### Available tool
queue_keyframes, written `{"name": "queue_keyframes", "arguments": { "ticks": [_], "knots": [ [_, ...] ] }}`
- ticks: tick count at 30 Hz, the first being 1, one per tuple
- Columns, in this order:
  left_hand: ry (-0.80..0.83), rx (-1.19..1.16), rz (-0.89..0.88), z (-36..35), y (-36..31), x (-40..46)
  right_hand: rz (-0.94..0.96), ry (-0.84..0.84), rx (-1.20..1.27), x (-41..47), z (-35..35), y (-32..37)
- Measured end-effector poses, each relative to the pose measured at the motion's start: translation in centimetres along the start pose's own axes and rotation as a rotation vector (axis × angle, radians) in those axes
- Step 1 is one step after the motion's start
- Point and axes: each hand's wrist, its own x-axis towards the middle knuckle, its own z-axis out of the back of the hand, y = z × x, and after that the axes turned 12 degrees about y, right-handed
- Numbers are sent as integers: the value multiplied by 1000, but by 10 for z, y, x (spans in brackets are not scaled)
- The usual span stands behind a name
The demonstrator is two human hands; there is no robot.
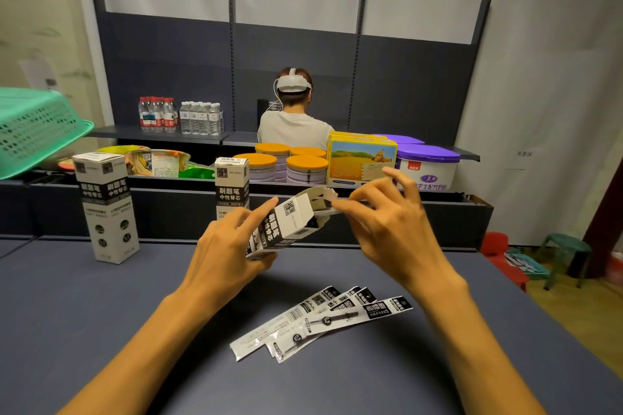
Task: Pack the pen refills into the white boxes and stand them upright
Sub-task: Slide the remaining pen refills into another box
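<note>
My left hand (226, 256) grips a white and black refill box (286, 226), tilted above the table with its open end up and to the right. My right hand (387, 222) pinches a refill packet (332, 210) whose end is at the box's open mouth, under the raised flap. A few flat refill packets (323, 322) lie fanned on the dark table (101, 330) below my hands. Two more white boxes stand upright: one at the left (106, 209), one behind my left hand (232, 187).
A green plastic basket (33, 131) hangs over the left edge. Behind the table runs a low dark shelf with orange-lidded cans (279, 162), a yellow box (362, 158), purple-lidded tubs (428, 168) and water bottles (180, 116). A person (295, 118) sits facing away. Stools (499, 253) stand at right.
</note>
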Motion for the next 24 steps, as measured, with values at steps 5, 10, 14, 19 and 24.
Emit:
{"name": "queue_keyframes", "arguments": {
  "ticks": [5,10,14,19,24],
  "knots": [
    [5,6,4,0,0,0,42,-25,1,3,-7,11],
    [3,6,9,1,0,0,-82,-132,112,-2,-2,-4],
    [7,11,-9,1,-3,0,-32,-99,148,-1,-11,0],
    [2,15,-24,1,-5,0,44,-58,182,4,-18,15],
    [14,3,-18,1,-4,0,-111,-112,443,0,-15,9]
  ]
}}
